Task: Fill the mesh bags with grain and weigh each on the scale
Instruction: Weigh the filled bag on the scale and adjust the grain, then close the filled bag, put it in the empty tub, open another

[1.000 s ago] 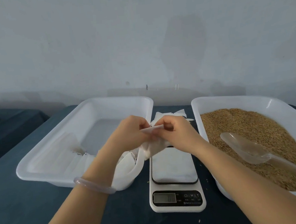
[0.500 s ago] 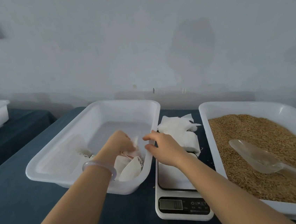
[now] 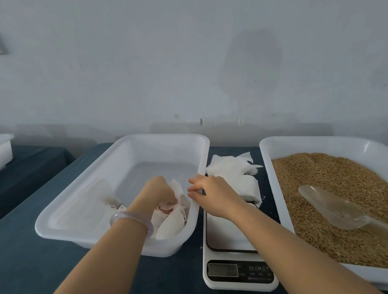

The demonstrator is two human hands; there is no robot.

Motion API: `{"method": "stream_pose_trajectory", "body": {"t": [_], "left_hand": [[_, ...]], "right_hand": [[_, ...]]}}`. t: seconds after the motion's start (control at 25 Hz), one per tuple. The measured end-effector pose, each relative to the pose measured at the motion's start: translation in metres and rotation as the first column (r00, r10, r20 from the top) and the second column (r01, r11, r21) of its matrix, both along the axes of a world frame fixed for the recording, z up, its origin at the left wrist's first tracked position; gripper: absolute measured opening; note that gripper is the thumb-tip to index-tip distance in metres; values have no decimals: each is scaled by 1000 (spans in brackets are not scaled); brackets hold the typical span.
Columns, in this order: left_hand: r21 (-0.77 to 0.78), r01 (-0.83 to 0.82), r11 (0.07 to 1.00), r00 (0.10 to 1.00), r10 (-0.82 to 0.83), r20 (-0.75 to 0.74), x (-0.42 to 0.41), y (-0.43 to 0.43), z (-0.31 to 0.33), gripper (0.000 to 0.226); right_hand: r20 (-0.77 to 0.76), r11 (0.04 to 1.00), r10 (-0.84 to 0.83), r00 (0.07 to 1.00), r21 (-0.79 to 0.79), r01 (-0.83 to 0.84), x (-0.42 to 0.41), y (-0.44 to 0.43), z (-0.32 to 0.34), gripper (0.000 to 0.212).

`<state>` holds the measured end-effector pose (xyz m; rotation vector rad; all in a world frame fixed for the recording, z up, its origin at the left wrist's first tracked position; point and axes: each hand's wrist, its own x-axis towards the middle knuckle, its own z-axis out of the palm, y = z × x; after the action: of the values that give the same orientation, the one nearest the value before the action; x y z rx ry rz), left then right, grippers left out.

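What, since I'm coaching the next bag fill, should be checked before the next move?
1. Bag in grip: ok, left hand holds a mesh bag in the left tray.
2. Free right hand: ok, holds nothing.
3. Reach to scoop: ok, it lies on the grain.
4. Bare scale platform: not ok, spare bags seem to overlap its far end.
5. Zeroed display: cannot tell, digits blurred.

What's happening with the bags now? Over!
Left hand grips mesh bag inside white tray. Right hand open beside tray rim, over scale. Scoop lies in grain, untouched. Spare bags pile at scale's far end.
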<state>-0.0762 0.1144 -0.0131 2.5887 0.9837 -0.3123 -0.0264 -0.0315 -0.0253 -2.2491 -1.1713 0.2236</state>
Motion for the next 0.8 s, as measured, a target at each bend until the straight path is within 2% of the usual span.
{"method": "stream_pose_trajectory", "body": {"t": [0.04, 0.12, 0.2, 0.28, 0.36, 0.4, 0.48, 0.52, 0.64, 0.8], "left_hand": [[2, 3, 1000, 1000, -3, 26, 0, -2, 3, 7], [-15, -37, 999, 974, 40, 222, 4, -2, 8, 28], [28, -18, 999, 885, 3, 465, 7, -13, 16, 34], [64, 108, 992, 791, -125, 599, 16, -39, 27, 27], [151, 315, 937, 792, -347, 502, 36, -74, 23, 36], [194, 403, 895, 821, -447, 355, 47, -92, 17, 37], [223, 475, 851, 870, -493, 29, 63, -124, -4, 33], [250, 491, 834, 868, -492, -63, 70, -132, -17, 33], [336, 456, 824, 876, -483, -3, 82, -132, -46, 33], [424, 389, 818, 887, -457, 66, 97, -128, -51, 25]], "right_hand": [[-8, 1000, 4, 1000, 18, -4, 1, -3, 1, 26], [-36, 997, -11, 999, 75, 13, 3, -14, 2, 26], [-39, 992, -35, 999, 120, 40, 10, -32, 6, 26], [-28, 981, -112, 993, 155, 115, 22, -56, 12, 28], [1, 957, -239, 971, 169, 236, 36, -80, 16, 32], [11, 942, -293, 956, 176, 287, 41, -89, 17, 33], [-4, 912, -370, 929, 190, 364, 45, -103, 15, 33], [-8, 906, -388, 922, 181, 383, 45, -107, 13, 33], [2, 901, -409, 912, 157, 404, 45, -108, 2, 34], [44, 912, -394, 918, 143, 385, 46, -107, -10, 34]]}}
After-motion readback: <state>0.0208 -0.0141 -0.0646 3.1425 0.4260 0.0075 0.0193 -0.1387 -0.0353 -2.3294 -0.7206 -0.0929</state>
